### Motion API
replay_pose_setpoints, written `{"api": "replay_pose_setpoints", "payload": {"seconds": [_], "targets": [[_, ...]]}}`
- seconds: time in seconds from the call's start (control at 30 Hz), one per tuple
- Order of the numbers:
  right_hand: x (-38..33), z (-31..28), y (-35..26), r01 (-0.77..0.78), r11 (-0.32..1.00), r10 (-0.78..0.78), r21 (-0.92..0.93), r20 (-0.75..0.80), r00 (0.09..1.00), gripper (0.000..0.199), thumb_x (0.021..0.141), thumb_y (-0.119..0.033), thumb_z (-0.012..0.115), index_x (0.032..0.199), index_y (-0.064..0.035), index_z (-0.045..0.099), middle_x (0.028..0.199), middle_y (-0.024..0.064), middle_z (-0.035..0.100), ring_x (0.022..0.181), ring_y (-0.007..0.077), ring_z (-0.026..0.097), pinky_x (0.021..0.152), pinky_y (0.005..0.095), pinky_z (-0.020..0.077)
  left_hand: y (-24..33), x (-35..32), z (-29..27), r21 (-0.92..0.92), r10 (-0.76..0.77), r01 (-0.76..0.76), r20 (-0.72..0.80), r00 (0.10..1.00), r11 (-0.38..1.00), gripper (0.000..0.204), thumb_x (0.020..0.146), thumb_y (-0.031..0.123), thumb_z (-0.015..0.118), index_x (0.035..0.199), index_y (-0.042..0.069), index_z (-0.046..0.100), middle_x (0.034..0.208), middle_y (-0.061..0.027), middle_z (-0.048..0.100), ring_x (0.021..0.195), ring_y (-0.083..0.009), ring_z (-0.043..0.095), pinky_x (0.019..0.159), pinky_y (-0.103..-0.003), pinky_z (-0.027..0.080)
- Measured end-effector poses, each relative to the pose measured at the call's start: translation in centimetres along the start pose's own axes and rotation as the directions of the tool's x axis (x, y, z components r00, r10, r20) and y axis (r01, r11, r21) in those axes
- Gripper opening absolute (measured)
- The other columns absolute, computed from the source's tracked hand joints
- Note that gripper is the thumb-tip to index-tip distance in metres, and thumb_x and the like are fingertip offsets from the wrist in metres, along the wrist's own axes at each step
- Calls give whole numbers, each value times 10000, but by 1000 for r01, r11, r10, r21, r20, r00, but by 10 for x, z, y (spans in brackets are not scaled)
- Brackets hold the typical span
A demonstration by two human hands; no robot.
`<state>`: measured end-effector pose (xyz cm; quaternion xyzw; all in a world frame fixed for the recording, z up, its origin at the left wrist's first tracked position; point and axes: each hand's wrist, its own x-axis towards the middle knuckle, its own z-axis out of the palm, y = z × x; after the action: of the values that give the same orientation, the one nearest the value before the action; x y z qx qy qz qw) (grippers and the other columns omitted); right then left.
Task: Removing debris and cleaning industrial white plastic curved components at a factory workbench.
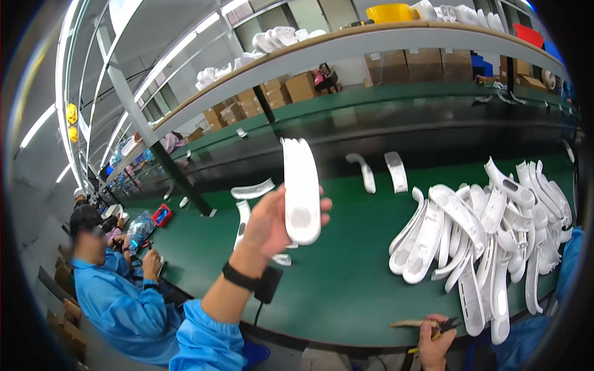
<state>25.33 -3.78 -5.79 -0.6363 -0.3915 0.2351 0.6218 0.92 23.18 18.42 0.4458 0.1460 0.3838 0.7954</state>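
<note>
My left hand (267,226) is raised above the green table, its fingers closed around a long white plastic cover (301,191). The cover stands nearly upright, with a patch of small holes near its rounded lower end. Low at the table's front edge, my right hand (433,347) grips a pair of cutting pliers (447,326) with dark jaws and yellowish handles. Just right of the pliers lies a large heap of similar white covers (476,232). Behind my left hand, a curved white piece (252,189) and another white piece (242,222) rest on the table.
Two separate white pieces, a hooked one (366,174) and a straight one (396,172), lie near a dark belt (346,148). A raised shelf (371,36) runs across the back. At left sits a co-worker in blue (117,303); a blue sleeve (570,266) shows at right.
</note>
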Motion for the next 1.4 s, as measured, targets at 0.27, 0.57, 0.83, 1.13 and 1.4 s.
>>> {"api": "replay_pose_setpoints", "payload": {"seconds": [0.27,0.57,0.83,1.13,1.4], "targets": [[7,4,-36,32,991,-33,133,11,999,140,954,-138,600,975,-1,583,705,32,587,460,43,454,413,201,368,-151,-141,60,298,-20,160,-424,906,941,280,999,143,484,1210,-26,409,921,-162,648,699,-230,679,623,-332,577],[-28,8,-80,149,985,-150,82,10,989,231,971,-180,580,1042,40,583,805,126,666,505,86,514,472,210,403,-239,-203,32,201,-109,238,-501,859,950,224,994,139,507,1071,-67,550,848,-150,662,677,-224,699,591,-319,580],[-34,57,-116,604,795,-516,-51,466,719,207,811,-52,745,983,29,664,899,180,706,738,271,708,654,302,562,-268,-211,2,278,-21,186,-504,864,942,389,1009,304,514,884,-36,655,648,-47,625,555,-105,609,487,-268,466],[-35,73,-117,728,669,-583,-149,501,639,202,816,-59,731,987,15,655,867,172,688,678,266,683,581,309,529,-260,-204,4,144,-122,212,-467,875,967,466,1005,394,504,913,-43,635,711,-78,646,567,-130,628,508,-267,533],[-44,72,-113,721,682,-621,-121,424,659,183,859,-127,712,959,14,652,832,185,691,705,283,701,630,304,550,-255,-201,8,143,-103,186,-454,885,972,459,1008,379,501,896,-45,634,701,-78,645,553,-132,624,503,-269,534]]}}
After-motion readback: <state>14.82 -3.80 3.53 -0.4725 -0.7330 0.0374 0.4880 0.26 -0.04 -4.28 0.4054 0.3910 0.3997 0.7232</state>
